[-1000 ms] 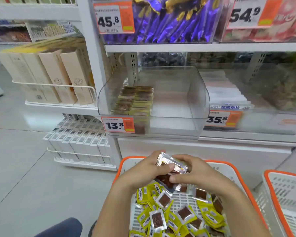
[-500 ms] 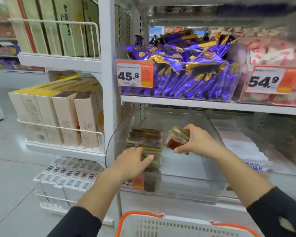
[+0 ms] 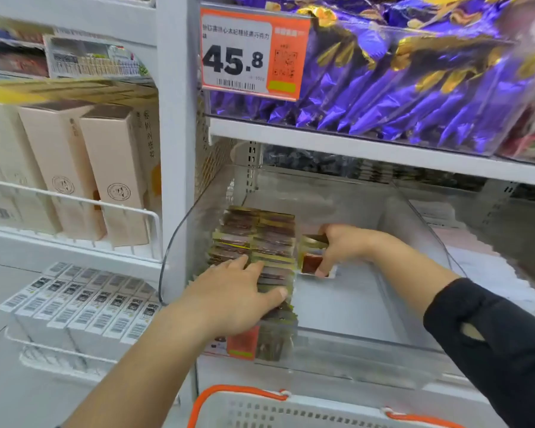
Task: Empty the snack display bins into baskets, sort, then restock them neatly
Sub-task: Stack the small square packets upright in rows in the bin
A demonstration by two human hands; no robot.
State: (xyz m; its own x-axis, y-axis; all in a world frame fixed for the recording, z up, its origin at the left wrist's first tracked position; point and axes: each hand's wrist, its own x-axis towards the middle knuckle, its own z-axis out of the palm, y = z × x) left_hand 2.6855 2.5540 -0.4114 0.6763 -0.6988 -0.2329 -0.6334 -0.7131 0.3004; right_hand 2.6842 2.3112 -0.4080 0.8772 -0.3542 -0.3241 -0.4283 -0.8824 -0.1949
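Nearest the person, below the clear bin [image 3: 399, 304], the white basket [image 3: 291, 409] with its orange rim sits at the bottom edge of view. The two hands work apart, both inside the bin. The left hand [image 3: 238, 295] lies with fingers spread flat over the near end of the packet rows [image 3: 260, 242], which fill the bin's left side in two tidy files running back from its front wall. The right hand [image 3: 337, 245], just right of those rows, is clamped on a small stack of packets [image 3: 311, 257], thumb behind and fingers in front, lowering it toward the bin floor.

These sachets look light, thin and glossy, so a stack is likely to slip and fan out. Pinching it across the flat faces, as here, seems the safest hold, with the other palm steadying the standing rows.

Behind the left hand, a small orange tag [image 3: 243, 342] on the bin front is mostly hidden. Above the bin, a price label [image 3: 254, 54] reads 45.8 beside a QR code, fronting purple foil bags [image 3: 414, 88]. Left of the bin stand pale cartons [image 3: 105, 174] whose print is too small to read.
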